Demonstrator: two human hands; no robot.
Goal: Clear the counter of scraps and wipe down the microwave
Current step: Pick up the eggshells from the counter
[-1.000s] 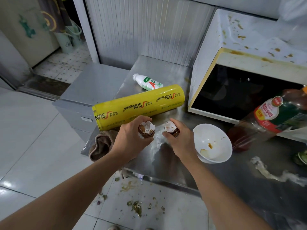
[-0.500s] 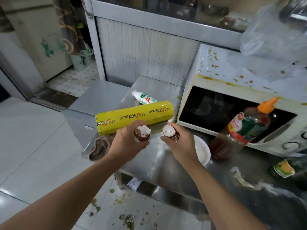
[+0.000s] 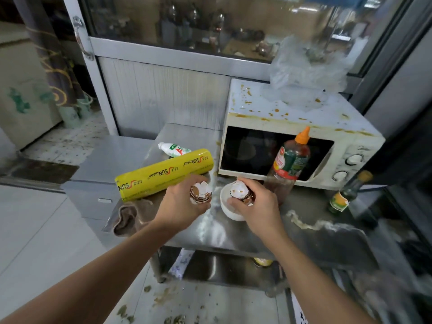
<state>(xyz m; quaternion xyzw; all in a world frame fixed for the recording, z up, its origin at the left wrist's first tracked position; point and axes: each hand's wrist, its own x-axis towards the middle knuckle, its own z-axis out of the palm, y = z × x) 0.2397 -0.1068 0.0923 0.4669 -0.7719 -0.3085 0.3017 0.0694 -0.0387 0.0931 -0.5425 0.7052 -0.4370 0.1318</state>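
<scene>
Head view: left hand (image 3: 181, 204) and right hand (image 3: 259, 208) each grip stacked eggshells (image 3: 201, 192) above the counter (image 3: 210, 232).

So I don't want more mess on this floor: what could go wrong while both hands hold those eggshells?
The left hand and right hand each pinch stacked eggshells, which are brittle and could shed fragments onto the counter or floor. The sauce bottle stands close beside the right hand, so a careless move might topple it.
</scene>
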